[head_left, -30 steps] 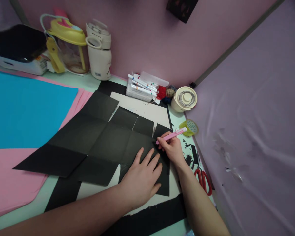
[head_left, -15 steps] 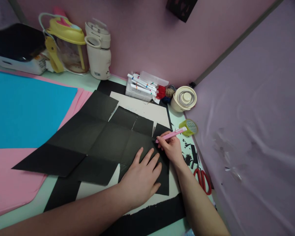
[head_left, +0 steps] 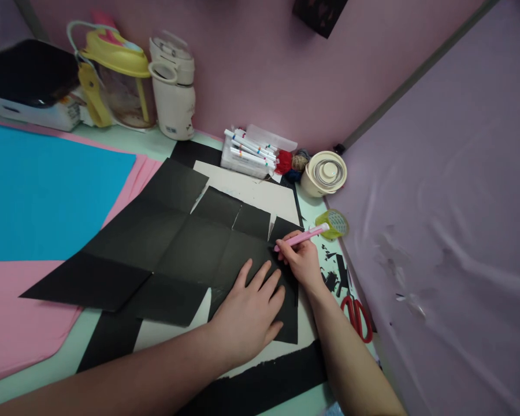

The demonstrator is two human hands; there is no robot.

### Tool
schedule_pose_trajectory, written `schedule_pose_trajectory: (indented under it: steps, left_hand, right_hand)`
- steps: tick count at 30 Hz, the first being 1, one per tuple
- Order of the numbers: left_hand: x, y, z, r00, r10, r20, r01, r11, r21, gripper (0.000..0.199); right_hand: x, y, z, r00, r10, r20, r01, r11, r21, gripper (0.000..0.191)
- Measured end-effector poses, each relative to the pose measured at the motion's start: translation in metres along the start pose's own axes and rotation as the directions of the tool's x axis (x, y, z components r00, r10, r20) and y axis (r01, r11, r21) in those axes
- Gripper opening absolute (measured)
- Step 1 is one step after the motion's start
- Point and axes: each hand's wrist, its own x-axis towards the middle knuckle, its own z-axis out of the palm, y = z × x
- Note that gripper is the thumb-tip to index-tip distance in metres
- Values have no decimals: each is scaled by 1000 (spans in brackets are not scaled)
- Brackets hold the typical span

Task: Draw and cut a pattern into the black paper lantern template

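Observation:
A large sheet of creased black card lies at a slant, with slits along its far edge and a notch at its near edge. My left hand rests flat on its right part, fingers spread. Closed around a slim pink pen-shaped tool with a white end, my right hand sits at the card's right side. The tool's tip is at the card and too small to make out. Beneath the card are a pale sheet and a black strip with a torn-looking edge.
Red-handled scissors and black paper scraps lie right of my right forearm. Behind are a yellow tape roll, a cream pot, a box of markers, a white bottle and a yellow-lidded jug. Blue paper lies left.

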Motion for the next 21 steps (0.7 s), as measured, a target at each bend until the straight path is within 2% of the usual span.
schedule_pose_trajectory:
  steps: [10, 15, 17, 21]
  left_hand:
    - [-1, -1, -1, 1000, 3, 9, -3, 1000, -8, 51]
    - [-2, -1, -2, 1000, 6, 11, -6, 1000, 0, 51]
    - [-1, -1, -1, 1000, 8, 11, -8, 1000, 2, 52]
    - [0, -1, 0, 1000, 4, 16, -4, 1000, -1, 52]
  right_hand:
    - [-1, -1, 0, 1000, -3, -24, 3, 1000, 1, 31]
    - [-5, -7, -8, 986, -105, -129, 111, 993, 41, 25]
    - [-5, -10, -10, 986, -116, -122, 122, 991, 48, 22]
    - [-3, -13, -14, 996, -59, -68, 63, 997, 50, 23]
